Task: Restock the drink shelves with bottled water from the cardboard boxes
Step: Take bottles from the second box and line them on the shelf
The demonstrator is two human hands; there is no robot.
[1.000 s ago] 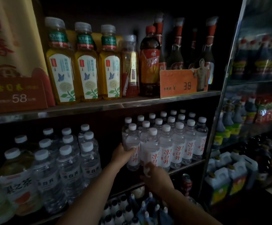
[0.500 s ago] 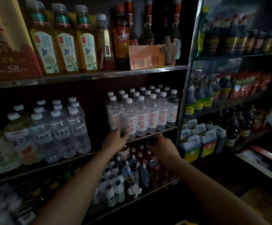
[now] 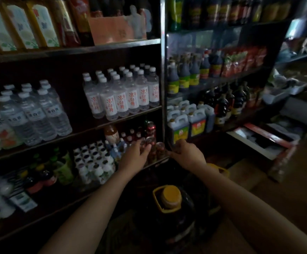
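Over at 9 o'clock the bigger water bottles (image 3: 39,114) are sitting on the middle shelf (image 3: 86,130), then there's a dark gap, then the packed block of red-label water bottles (image 3: 123,99) running up to the metal post (image 3: 162,88). That gap is looking like the only open room left on this level.

Both hands are hanging empty in front of the lower shelf. The left hand (image 3: 135,155) is reaching with fingers loosely spread, just by some small dark bottles (image 3: 151,149); can't tell if it's touching them. The right hand (image 3: 185,154) is sitting half curled at the post, gripping nothing I can make out.

So I'd say it's between loads: next move is grabbing more water. Brown cardboard (image 3: 240,173) is showing at 4 o'clock on the floor, dim though. The yellow-capped jug (image 3: 171,198) at 6 o'clock is crowding the path down, so swinging wide of it seems smart.
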